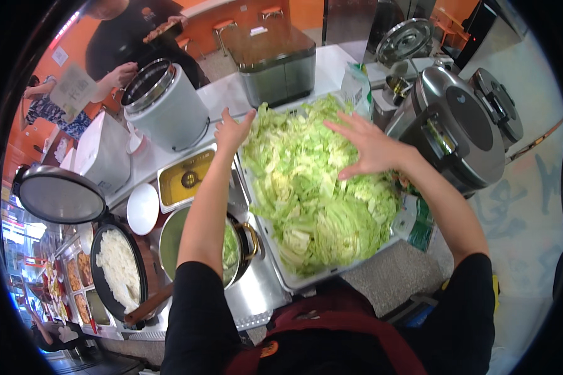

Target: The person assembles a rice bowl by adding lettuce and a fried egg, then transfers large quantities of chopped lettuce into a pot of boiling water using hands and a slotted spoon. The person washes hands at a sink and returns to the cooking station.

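A heap of torn lettuce [305, 183] fills a large pale plastic tray [273, 262] in front of me. Spread fingers mark my right hand [368, 145], which hovers over or rests lightly on the heap's right side; contact is hard to tell. At the tray's far left edge is my left hand [234, 129], its fingers apart and nothing held in them. Below my left forearm stands a pot [171, 239] with a brass-coloured handle and some green leaves inside, partly hidden by the arm. Beyond it sits a steel pan [178, 176] of yellow liquid with a ladle.
An open rice cooker [117, 267] holds white rice at left, beside a white bowl [143, 208]. A grey-white cooker [166, 108] and a covered bin [277, 65] stand at the back. Closed steel cookers [450, 126] flank the right. A person [133, 37] stands across the counter.
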`<state>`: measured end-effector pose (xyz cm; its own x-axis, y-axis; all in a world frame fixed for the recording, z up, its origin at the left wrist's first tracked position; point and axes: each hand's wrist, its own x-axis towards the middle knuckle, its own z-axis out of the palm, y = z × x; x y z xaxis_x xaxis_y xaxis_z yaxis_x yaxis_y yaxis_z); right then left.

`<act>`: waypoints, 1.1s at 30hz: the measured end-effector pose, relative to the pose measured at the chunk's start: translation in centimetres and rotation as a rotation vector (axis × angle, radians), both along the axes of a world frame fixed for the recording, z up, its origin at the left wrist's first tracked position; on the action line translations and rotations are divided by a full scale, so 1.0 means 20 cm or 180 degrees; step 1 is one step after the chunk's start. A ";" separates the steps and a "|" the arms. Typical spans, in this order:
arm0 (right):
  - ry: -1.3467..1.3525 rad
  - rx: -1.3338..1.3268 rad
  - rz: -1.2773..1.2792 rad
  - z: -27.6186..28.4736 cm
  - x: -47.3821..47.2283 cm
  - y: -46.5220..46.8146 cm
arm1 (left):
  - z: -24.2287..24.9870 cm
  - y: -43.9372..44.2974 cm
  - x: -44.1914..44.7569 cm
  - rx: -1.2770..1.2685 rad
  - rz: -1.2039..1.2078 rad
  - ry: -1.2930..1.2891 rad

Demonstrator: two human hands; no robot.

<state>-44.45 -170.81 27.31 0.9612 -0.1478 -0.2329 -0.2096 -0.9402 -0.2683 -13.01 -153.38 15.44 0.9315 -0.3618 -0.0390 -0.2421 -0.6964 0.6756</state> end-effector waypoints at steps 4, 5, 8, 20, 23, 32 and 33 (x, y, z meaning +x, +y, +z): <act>-0.0228 0.0259 0.0174 0.02 -0.11 0.00 | -0.01 -0.29 0.01 0.0514 0.0174 0.0737; -0.0212 0.0296 0.0205 0.02 -0.14 -0.01 | -0.02 -0.34 -0.01 0.0879 0.0076 0.0641; -0.0202 0.0325 0.0135 0.02 -0.20 -0.05 | -0.08 -0.41 -0.08 0.1727 -0.0117 0.0037; 0.0223 -0.0249 0.0382 -0.08 -0.12 -0.24 | -0.21 -0.15 -0.08 -0.1186 -0.1146 0.0303; 0.0407 -0.0279 0.0385 -0.14 -0.02 -0.26 | -0.16 -0.11 -0.14 -0.1848 -0.1162 0.0206; 0.0363 -0.0289 0.0914 -0.25 0.07 -0.17 | -0.03 -0.30 -0.33 -0.2759 -0.0733 0.0422; 0.0372 -0.0367 0.0919 -0.25 0.07 -0.16 | -0.01 -0.32 -0.32 -0.2818 -0.0712 0.0498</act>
<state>-43.14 -174.03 22.30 0.9349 0.0950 -0.3418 0.0468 -0.9881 -0.1466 -19.41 -159.84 15.28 0.8439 -0.4903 0.2180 -0.1699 0.1412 0.9753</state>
